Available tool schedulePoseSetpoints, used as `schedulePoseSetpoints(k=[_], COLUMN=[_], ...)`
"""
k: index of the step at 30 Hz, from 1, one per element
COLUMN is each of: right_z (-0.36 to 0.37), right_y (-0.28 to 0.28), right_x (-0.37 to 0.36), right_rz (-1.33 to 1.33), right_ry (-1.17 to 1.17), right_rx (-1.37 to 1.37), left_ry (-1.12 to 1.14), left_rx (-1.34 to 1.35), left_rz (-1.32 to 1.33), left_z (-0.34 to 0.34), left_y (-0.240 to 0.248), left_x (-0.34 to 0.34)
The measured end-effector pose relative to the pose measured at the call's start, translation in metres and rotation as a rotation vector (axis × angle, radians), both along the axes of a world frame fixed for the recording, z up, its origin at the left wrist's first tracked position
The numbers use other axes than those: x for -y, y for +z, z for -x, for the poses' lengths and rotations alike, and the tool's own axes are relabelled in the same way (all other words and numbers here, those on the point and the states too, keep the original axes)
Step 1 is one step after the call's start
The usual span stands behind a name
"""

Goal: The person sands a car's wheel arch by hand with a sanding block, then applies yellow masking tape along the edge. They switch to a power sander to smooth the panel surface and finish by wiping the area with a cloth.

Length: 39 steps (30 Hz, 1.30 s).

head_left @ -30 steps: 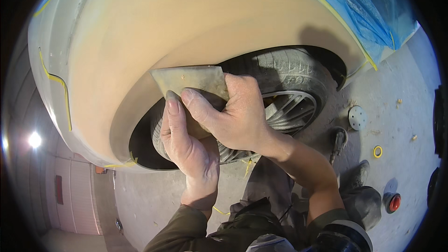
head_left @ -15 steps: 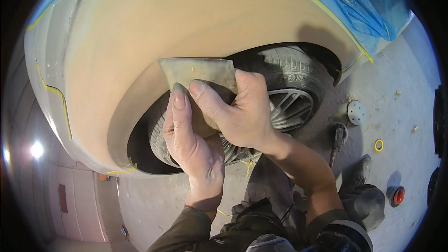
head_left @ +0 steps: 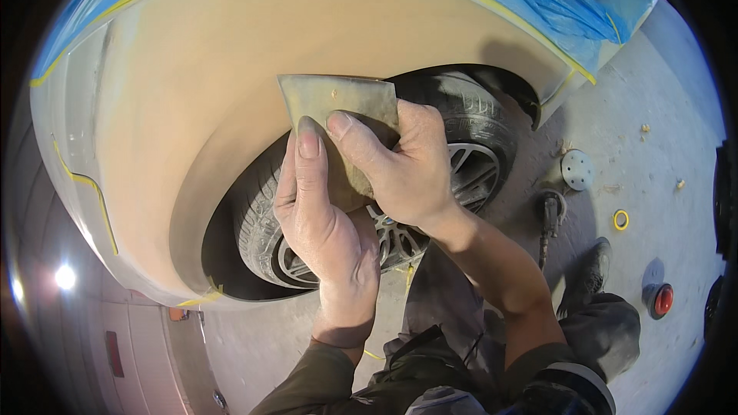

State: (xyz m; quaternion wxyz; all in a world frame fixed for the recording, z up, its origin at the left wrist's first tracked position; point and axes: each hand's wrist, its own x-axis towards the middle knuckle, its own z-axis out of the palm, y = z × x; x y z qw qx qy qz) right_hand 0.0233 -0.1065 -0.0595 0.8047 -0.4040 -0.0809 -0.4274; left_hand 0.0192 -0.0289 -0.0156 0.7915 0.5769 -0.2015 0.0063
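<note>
beige-painted curved car panel point(head_left: 215, 54) | my L hand point(head_left: 327, 230): pinching lower-L edge of thin grey-yellow 4-sided flat sheet point(head_left: 361, 96), by panel's lower rim; prob. light, bendy, I'd grip both sides | my R hand point(head_left: 415, 161): thumb on face, fingers closed round R edge

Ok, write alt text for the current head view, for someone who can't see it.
A person's left hand and right hand hold a flat yellowish-grey sheet at the wheel arch of a tan car panel. Blue plastic sheeting borders the panel above. Behind the hands is a wheel; a perforated disc is on the floor to the right.
</note>
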Motion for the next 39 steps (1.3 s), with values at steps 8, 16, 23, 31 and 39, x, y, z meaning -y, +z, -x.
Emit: schedulePoseSetpoints(k=[8,16,23,31,39], right_z=[-0.001,0.004,-0.004,-0.012,-0.011], right_y=[-0.004,-0.004,0.009,0.019,0.023], right_x=[0.008,0.017,0.009,-0.005,-0.011], right_rz=[-0.070,0.110,0.255,0.375,0.428], right_ry=[-0.021,-0.032,0.018,-0.003,-0.044], right_rx=[-0.007,0.001,0.039,0.019,-0.054], left_ry=[-0.022,-0.064,-0.015,-0.013,0.023], left_rx=[0.018,0.057,0.071,0.113,0.101], left_rz=[-0.009,0.056,0.090,0.147,0.173], left_z=[0.001,-0.002,-0.011,-0.016,-0.015], left_y=[-0.003,-0.015,-0.019,-0.019,-0.016], left_x=[0.012,0.008,-0.011,-0.029,-0.033])
